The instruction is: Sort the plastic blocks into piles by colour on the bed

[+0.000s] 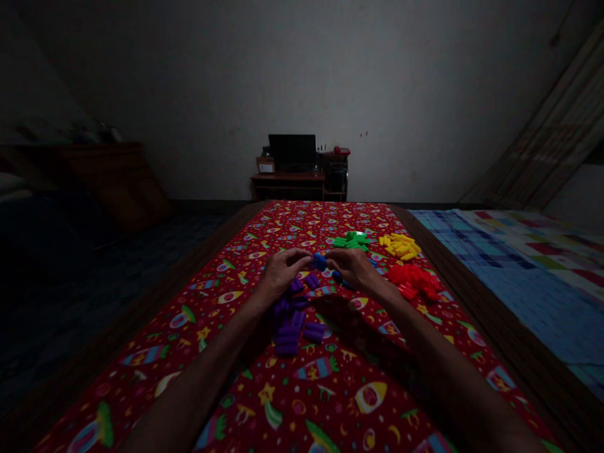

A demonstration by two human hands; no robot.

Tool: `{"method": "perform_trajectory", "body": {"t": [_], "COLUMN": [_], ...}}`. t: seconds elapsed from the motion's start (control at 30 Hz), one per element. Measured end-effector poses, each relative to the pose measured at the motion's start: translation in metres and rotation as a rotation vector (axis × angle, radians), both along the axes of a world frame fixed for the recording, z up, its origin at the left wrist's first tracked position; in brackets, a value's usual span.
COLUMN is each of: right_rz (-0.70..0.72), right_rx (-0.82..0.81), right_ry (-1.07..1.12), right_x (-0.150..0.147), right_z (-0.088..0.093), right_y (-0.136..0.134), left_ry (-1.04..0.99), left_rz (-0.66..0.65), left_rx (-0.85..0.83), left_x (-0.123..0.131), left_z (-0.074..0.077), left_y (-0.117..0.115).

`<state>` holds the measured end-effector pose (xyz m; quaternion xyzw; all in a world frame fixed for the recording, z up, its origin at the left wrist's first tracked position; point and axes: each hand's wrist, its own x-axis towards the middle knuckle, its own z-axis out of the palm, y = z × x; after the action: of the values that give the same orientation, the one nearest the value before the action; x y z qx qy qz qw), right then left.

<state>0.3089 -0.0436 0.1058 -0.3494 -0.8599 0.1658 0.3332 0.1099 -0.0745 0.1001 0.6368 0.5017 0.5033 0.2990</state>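
Observation:
Between my two hands, a blue plastic toy block (pixel 319 262) is held just above the patterned red cloth (pixel 264 390). My left hand (pixel 283 270) pinches it from the left with thumb and fingers. From the right, my right hand (pixel 352 267) has its fingertips closed at the block's other side. Several purple blocks (pixel 287 340) lie below and beside my left hand. A few more blue pieces (pixel 337 277) rest partly hidden under my right hand.
Green blocks (pixel 356 240) are heaped beyond my right hand, with yellow blocks (pixel 401 246) farther right. A pile of red blocks (pixel 415 282) lies beside my right forearm. A desk (pixel 287 178) with a dark monitor (pixel 292 151) stands against the far wall; a bed (pixel 509 270) is at the right.

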Motion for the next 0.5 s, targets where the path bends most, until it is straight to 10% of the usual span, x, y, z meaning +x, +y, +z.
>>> {"method": "perform_trajectory", "body": {"t": [0.2, 0.5], "right_rz": [-0.393, -0.496], "right_rx": [0.056, 0.061], "right_ry": [-0.090, -0.173], "right_x": [0.047, 0.063], "right_z": [-0.018, -0.031], "right_y": [0.042, 0.052], "left_ry": [0.166, 0.209], "left_rz": [0.046, 0.046], "left_rx": [0.081, 0.073], "left_x": [-0.015, -0.024], "left_z": [-0.001, -0.005], "left_y": [0.004, 0.009]}}
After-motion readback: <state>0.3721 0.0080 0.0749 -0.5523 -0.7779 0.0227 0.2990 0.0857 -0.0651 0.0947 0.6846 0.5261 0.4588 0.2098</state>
